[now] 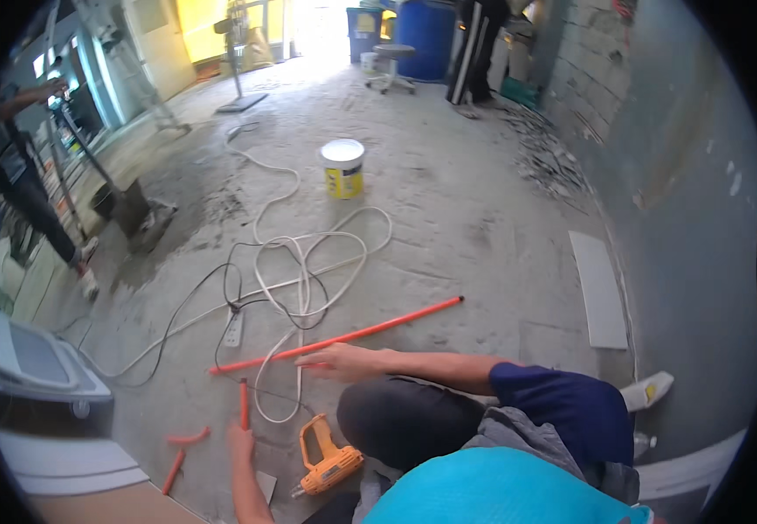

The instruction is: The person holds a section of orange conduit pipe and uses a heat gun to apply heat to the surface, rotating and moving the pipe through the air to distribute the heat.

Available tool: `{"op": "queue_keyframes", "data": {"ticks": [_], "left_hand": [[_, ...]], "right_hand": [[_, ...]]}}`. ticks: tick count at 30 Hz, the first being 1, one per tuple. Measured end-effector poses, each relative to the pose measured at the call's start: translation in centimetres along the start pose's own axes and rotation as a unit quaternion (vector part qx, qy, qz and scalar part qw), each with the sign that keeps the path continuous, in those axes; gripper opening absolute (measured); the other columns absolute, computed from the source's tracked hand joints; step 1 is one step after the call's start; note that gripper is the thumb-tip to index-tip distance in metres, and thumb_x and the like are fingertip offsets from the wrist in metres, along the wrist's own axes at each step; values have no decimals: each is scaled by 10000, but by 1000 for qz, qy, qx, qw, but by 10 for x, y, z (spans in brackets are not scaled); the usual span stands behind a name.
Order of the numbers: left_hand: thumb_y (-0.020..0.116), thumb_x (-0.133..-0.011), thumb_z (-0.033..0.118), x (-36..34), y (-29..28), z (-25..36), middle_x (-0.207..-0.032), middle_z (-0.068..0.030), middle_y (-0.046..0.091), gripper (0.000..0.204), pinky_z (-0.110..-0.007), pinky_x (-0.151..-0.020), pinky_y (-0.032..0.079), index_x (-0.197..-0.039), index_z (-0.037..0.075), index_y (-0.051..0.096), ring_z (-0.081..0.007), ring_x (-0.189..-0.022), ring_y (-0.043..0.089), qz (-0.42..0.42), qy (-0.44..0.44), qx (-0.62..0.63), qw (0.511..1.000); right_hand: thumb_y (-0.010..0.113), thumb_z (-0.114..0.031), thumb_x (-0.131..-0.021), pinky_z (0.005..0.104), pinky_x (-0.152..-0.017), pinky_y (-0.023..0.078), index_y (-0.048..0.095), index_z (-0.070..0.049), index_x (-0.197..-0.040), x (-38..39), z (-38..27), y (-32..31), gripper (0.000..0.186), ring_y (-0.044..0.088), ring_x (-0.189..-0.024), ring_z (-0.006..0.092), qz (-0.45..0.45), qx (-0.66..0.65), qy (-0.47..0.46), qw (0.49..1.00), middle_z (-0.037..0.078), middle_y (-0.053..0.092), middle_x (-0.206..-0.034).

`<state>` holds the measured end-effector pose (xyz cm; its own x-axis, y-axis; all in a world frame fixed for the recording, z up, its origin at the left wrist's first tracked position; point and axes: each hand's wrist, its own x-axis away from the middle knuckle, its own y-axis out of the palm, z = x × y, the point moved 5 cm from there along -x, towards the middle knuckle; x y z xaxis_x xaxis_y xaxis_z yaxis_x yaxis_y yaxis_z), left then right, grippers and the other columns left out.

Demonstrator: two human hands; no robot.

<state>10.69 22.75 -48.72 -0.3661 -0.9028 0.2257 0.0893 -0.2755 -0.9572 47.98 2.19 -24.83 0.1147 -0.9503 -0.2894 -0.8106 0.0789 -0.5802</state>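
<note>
A long orange pipe (pixel 369 329) lies slanted across the concrete floor. My right hand (pixel 336 360) reaches left from a dark blue sleeve and closes over the pipe near its left part. My left hand (pixel 240 439) comes up from the lower edge and grips the near end of a short orange pipe piece (pixel 244 400) that points away from me. An orange power drill (pixel 328 461) lies on the floor just right of my left forearm, beside my bent knee (pixel 400 421).
Two short orange pipe offcuts (pixel 188 435) lie at lower left. White cables (pixel 308 262) loop around a power strip (pixel 234 329). Farther off are a white bucket (pixel 343 168), a white tile (pixel 599 288) by the right wall, rubble (pixel 546 153), a person (pixel 20 179) at a ladder, another person (pixel 476 48) at the back.
</note>
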Motion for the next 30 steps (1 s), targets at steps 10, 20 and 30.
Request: {"op": "queue_keyframes", "data": {"ticks": [10,20,30], "left_hand": [[600,-972,176,-12,-38,36,-1030,-209,653,363,-475,-839,519,-1264,-25,524,-364,-938,668,60,124,178,974],[567,-1059,264,0,-239,153,-1017,-204,676,327,-396,-832,499,-1274,20,600,-291,-939,658,146,228,324,906],[618,-1023,244,25,-325,141,-851,-144,637,332,-372,-771,492,-1300,62,597,-250,-772,575,175,177,229,941]], "right_hand": [[592,-213,-1011,451,-838,548,583,-117,-1422,-1,-21,24,422,712,-926,382,-47,-30,106,993,200,739,-1033],[580,6,-954,366,-960,526,533,-81,-1441,-85,-59,-27,497,681,-1095,280,99,-136,12,986,167,690,-1312],[551,-194,-1028,446,-904,533,526,-78,-1448,-126,-101,-23,437,694,-1031,411,94,49,4,994,231,705,-1191]]}}
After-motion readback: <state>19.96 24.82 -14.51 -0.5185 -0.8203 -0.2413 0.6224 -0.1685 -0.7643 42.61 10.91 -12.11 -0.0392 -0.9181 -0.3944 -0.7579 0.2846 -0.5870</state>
